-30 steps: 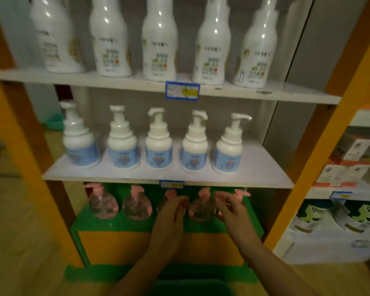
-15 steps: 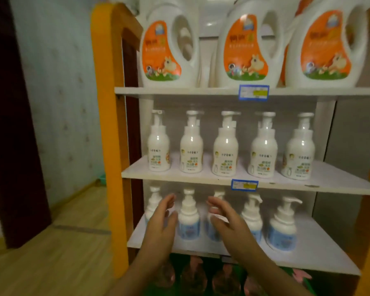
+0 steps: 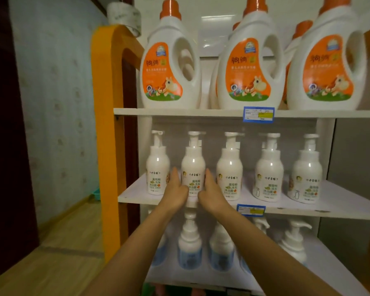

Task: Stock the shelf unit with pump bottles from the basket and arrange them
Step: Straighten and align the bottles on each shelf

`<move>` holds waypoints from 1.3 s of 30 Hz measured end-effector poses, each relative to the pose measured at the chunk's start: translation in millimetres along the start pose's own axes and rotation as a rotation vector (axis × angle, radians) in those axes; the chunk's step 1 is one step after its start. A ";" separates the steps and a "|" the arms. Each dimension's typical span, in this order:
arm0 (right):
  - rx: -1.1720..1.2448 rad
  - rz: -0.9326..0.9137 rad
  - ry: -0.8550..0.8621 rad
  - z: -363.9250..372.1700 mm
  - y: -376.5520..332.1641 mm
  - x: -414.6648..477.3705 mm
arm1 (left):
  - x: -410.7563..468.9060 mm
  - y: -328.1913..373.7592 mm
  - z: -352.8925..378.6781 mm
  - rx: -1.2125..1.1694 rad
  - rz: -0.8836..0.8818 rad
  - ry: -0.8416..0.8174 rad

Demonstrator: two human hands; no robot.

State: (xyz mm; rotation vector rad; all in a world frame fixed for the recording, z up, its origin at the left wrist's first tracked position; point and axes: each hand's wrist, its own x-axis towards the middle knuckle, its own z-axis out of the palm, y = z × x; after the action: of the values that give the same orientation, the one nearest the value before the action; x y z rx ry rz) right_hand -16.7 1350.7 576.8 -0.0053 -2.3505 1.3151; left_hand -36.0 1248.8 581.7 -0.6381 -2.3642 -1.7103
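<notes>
- Pump bottle (image 3: 193, 165), second from the left in a row of five, stands upright on the middle shelf (image 3: 135, 196) of the shelf unit, between the two hands.
- The left hand (image 3: 176, 190) lies flat along its left flank and the right hand (image 3: 210, 194) along its right. The fingers are straight and slack rather than curled round it, and appear to rest against the plastic. Neither hand is carrying anything.
- It looks like smooth, glossy, rigid plastic, so it is likely a little slippery. If full, it would have moderate weight sitting low in the wide body.
- The best hold is probably the broad lower body, palms on either side as they are now. The narrow pump head (image 3: 195, 135) looks a poor handle, as it may turn or depress.
- The neighbouring bottles stand just beside each hand, one to the left (image 3: 157, 165) and one to the right (image 3: 229, 167). A wide nudge could knock them.
- Further out, large detergent jugs (image 3: 169, 67) fill the shelf above and blue-labelled pump bottles (image 3: 189, 248) the shelf below.
- The basket is not in view.
</notes>
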 end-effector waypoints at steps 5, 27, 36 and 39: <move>-0.138 0.042 -0.041 1.0 6.3 15.7 | 15.7 -15.7 3.2 0.167 -0.013 -0.110; -0.270 0.036 -0.040 0.4 11.6 4.3 | 26.5 -33.2 8.8 0.296 0.059 -0.189; -0.101 0.086 -0.057 -45.1 14.8 -17.4 | 5.9 -31.3 20.7 0.269 0.230 0.164; -0.100 0.056 0.207 -63.9 25.1 -17.1 | -18.3 -18.4 34.9 0.276 0.457 0.282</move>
State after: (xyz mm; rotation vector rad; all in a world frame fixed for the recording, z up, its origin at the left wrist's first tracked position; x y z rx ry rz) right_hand 17.8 1412.4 578.6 -0.2284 -2.2507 1.1609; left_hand -23.2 1272.1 547.3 -0.7573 -2.0102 -1.1707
